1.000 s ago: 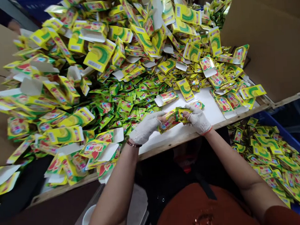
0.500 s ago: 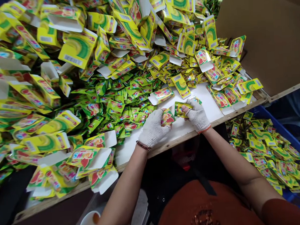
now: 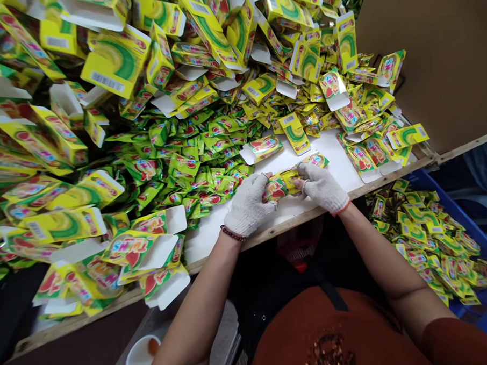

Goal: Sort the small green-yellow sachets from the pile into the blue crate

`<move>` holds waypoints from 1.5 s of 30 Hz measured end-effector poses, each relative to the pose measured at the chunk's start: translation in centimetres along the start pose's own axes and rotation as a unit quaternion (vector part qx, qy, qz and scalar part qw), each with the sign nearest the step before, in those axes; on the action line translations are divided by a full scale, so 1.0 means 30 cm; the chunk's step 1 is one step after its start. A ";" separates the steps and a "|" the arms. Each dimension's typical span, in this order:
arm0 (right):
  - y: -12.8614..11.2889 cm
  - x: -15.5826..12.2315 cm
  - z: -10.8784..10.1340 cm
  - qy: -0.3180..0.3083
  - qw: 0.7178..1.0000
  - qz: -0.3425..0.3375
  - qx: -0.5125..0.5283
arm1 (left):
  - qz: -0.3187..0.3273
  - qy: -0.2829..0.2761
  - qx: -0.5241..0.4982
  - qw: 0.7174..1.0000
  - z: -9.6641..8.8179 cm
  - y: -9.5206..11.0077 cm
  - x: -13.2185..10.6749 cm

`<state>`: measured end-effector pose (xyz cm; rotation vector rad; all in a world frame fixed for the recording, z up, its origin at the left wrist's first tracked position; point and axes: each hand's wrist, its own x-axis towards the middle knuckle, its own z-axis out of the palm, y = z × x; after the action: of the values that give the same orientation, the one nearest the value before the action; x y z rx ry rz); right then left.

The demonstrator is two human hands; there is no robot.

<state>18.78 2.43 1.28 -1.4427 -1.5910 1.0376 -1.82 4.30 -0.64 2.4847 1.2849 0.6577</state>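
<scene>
Both of my hands wear white knit gloves and meet over the white table (image 3: 340, 170) near its front edge. My left hand (image 3: 248, 204) is closed on a small stack of green and yellow sachets (image 3: 276, 187). My right hand (image 3: 321, 185) pinches the right end of the same stack with curled fingers. One loose sachet (image 3: 315, 159) lies just beyond my right hand. An open yellow carton (image 3: 262, 148) lies flat on the table a little further back.
A deep heap of green sachets (image 3: 186, 163) and open yellow cartons (image 3: 113, 64) covers the table's left and back. A blue crate (image 3: 480, 247) of sachets stands low at the right. A brown cardboard wall (image 3: 439, 50) rises at the right. A small white bowl (image 3: 140, 356) sits below.
My hands parted briefly with sachets in each, then came together again on one stack. The view has shifted slightly down and left.
</scene>
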 end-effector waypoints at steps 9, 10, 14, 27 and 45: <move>-0.005 0.021 -0.025 -0.030 0.993 -0.061 -0.096 | 0.029 -0.006 0.016 0.999 -0.005 0.000 -0.012; -0.007 0.022 -0.036 -0.057 0.992 -0.052 -0.095 | 0.032 -0.004 0.014 0.999 -0.008 0.001 -0.013; -0.012 0.017 -0.048 -0.033 0.989 -0.050 -0.138 | 0.051 0.004 0.016 0.999 -0.006 0.009 -0.012; -0.050 -0.008 0.019 -0.037 0.997 0.036 0.065 | -0.040 0.049 -0.005 0.998 0.030 0.018 0.000; 0.022 -0.004 0.065 0.120 0.991 -0.017 0.050 | -0.184 0.027 -0.524 0.831 0.028 0.063 -0.001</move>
<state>17.27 2.18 -0.10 -1.4097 -1.3686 0.8749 -0.10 3.19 -0.57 1.2908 0.9558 0.9769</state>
